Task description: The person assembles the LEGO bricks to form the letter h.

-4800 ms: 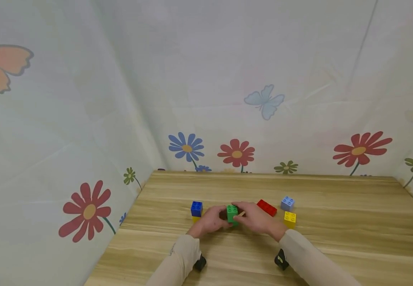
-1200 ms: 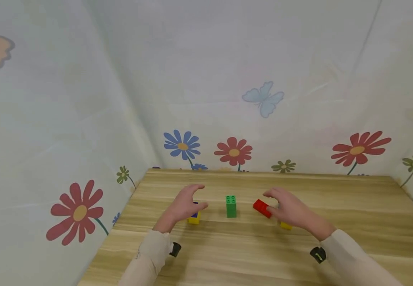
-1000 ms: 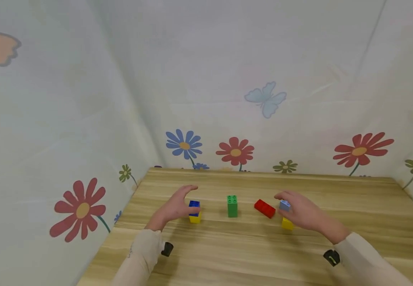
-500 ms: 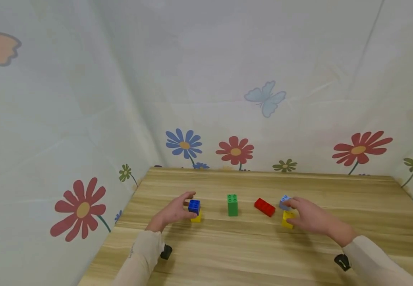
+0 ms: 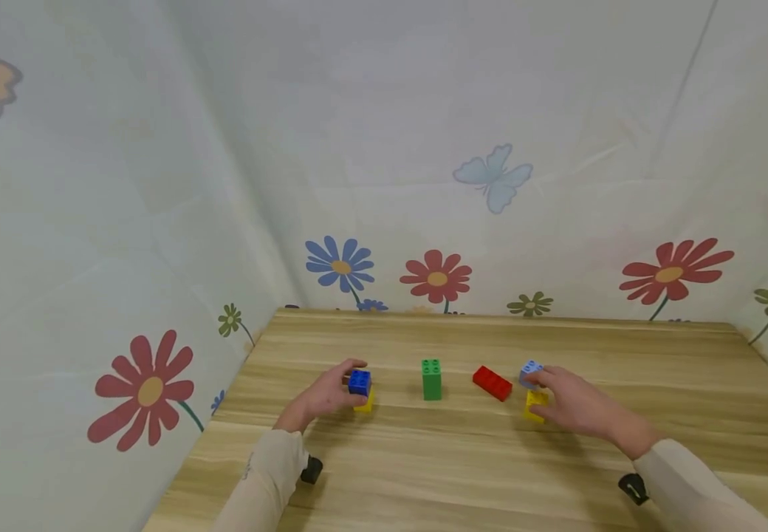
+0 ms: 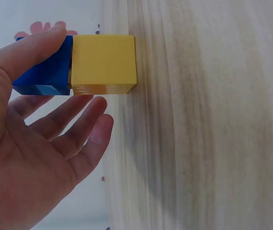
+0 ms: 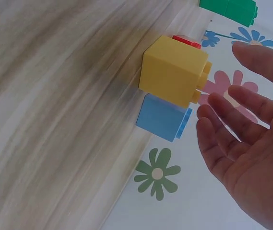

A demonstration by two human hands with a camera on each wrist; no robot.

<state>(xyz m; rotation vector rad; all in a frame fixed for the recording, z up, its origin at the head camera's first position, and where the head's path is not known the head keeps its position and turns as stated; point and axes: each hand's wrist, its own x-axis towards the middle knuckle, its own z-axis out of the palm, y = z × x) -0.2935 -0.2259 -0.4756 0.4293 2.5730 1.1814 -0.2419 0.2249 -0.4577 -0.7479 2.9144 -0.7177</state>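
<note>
On the left, my left hand point(image 5: 326, 391) pinches a dark blue building brick point(image 5: 360, 382), thumb on its near side and fingers behind. That brick sits on top of a yellow brick point(image 6: 103, 62), a thin gap showing between them in the left wrist view. My right hand point(image 5: 577, 401) hovers with parted fingers just over a second yellow brick point(image 7: 173, 69) and a light blue brick point(image 7: 161, 116). In the right wrist view its fingers are apart from both.
Two green bricks stacked as a tower point(image 5: 431, 380) stand mid-table. A long red brick point(image 5: 492, 383) lies between the tower and my right hand. The wooden table point(image 5: 464, 473) meets a flower-print curtain point(image 5: 384, 148) at its back and left.
Both hands have left the green tower, which now stands alone. My left hand has closed around the dark blue brick. My right hand has moved right, past the red brick, and lowered.
</note>
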